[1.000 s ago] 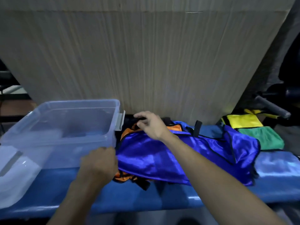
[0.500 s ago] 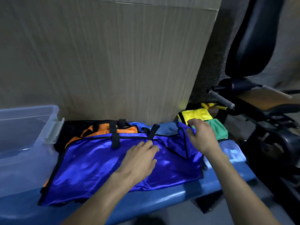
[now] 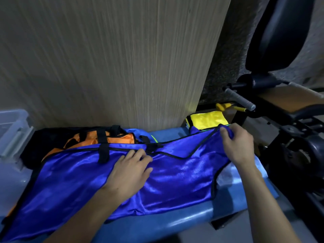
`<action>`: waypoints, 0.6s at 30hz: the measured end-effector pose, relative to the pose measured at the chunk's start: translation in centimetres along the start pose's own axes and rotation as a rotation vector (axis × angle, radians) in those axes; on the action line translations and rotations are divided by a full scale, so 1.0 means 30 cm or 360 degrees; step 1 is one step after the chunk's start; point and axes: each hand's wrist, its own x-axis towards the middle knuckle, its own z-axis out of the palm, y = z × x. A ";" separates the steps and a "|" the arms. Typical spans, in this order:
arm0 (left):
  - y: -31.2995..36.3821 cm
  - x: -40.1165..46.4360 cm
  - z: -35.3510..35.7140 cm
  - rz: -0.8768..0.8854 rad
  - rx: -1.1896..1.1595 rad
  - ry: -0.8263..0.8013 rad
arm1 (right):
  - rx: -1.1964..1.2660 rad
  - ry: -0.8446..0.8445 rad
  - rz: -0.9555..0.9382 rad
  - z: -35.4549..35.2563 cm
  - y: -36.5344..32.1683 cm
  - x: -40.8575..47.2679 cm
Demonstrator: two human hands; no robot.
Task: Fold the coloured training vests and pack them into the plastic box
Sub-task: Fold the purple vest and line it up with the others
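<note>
Left hand [image 3: 128, 170] lies flat, fingers relaxed, mid-frame on the blue vest [image 3: 73, 186]; right hand [image 3: 237, 143] pinches its corner at right. Box [image 3: 12, 130] at left edge.

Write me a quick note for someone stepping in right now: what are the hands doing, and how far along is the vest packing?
Left hand: flat, pressing the middle of the blue vest on the blue bench.
Right hand: pinching the vest's far right corner, lifted.
Orange vest lies under the blue one; yellow vest at the bench's right end.
Plastic box stands at the left edge; contents not visible.
Done: blue vest spread out.
Left: fold it, pack it, then the others.
</note>
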 end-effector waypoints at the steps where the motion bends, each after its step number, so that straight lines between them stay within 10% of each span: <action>1: 0.000 0.004 0.002 0.0006 0.0008 -0.0012 | 0.0021 -0.0004 0.0015 -0.007 0.002 0.001; 9: 0.019 0.021 -0.006 -0.0085 0.0051 -0.0061 | -0.0347 -0.0654 -0.0234 0.052 -0.046 0.021; 18: 0.043 0.062 -0.073 -0.0283 -0.0119 -0.0187 | -0.0595 -0.0547 -0.0445 0.073 -0.084 -0.053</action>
